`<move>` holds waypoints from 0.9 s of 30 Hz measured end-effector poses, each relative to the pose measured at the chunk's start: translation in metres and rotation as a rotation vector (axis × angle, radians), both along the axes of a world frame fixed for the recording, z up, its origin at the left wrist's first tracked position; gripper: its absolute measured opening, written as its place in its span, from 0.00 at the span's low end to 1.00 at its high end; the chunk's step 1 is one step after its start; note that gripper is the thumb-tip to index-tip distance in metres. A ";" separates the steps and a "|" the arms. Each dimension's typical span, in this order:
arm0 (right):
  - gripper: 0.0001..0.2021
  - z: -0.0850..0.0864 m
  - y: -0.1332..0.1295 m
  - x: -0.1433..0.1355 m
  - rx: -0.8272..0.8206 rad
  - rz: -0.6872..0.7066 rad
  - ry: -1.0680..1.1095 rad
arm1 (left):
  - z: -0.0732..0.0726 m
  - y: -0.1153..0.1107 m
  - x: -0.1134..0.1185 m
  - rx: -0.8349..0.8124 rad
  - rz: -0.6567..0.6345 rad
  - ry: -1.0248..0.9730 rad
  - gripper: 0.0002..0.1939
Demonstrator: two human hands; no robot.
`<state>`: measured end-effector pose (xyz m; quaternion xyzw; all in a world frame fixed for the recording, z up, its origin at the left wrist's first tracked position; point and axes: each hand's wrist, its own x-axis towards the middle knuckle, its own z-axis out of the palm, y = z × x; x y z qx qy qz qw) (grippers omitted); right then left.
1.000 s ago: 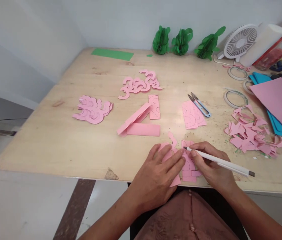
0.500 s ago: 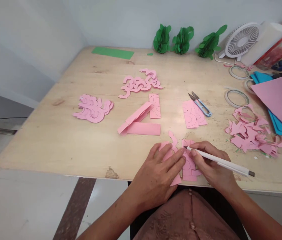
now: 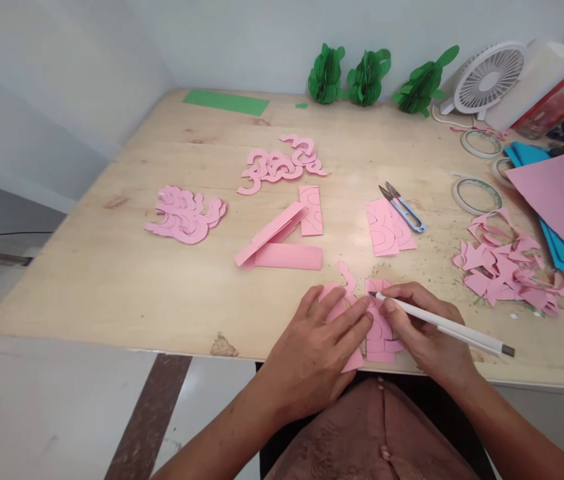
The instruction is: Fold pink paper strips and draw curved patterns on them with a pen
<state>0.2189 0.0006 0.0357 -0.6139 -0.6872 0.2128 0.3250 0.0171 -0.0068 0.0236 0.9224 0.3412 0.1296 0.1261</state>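
At the table's near edge my left hand (image 3: 315, 343) lies flat with its fingers spread, pressing down pink paper pieces (image 3: 331, 303). Its fingertips reach a pink paper strip (image 3: 379, 340) with curved pen lines on it. A white pen (image 3: 452, 325) is pinched in my right hand (image 3: 429, 333), its tip touching the upper part of that strip. A wavy pink cutout (image 3: 347, 275) pokes out above my left fingers. Beyond the hands, small blue-handled thread snips (image 3: 405, 208) rest on marked pink pieces (image 3: 381, 230). My palms hide part of the paper.
Pink scraps (image 3: 505, 270) lie at right, near tape rolls (image 3: 477, 195) and blue and pink sheets (image 3: 562, 200). Folded pink strips (image 3: 287, 257) and two cutout piles (image 3: 185, 215) spread leftward. Green paper figures (image 3: 325, 77), a fan (image 3: 489, 79) and a green strip (image 3: 226, 102) line the back.
The view has shifted very slightly. Both hands, the pen and the paper stay in nearly the same place.
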 end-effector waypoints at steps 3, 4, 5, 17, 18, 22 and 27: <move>0.06 0.000 -0.001 0.000 -0.010 -0.011 0.008 | 0.000 0.000 0.000 0.008 -0.001 -0.001 0.27; 0.06 0.000 -0.001 0.000 -0.012 -0.011 0.008 | 0.000 0.000 0.000 0.009 -0.001 -0.002 0.27; 0.06 0.000 -0.001 0.000 -0.014 -0.008 0.004 | 0.000 0.000 0.000 0.008 -0.001 -0.001 0.27; 0.06 -0.001 -0.001 -0.001 0.006 -0.008 -0.010 | 0.000 0.000 -0.001 0.002 -0.009 0.009 0.28; 0.06 -0.001 0.000 -0.001 0.005 -0.010 -0.009 | 0.000 0.000 -0.001 0.003 -0.009 0.009 0.28; 0.06 0.000 0.001 -0.001 0.013 -0.007 -0.015 | 0.000 0.000 0.000 0.004 -0.008 0.011 0.29; 0.07 0.002 0.002 -0.002 0.001 0.011 -0.009 | 0.001 0.000 0.000 0.003 0.004 0.007 0.29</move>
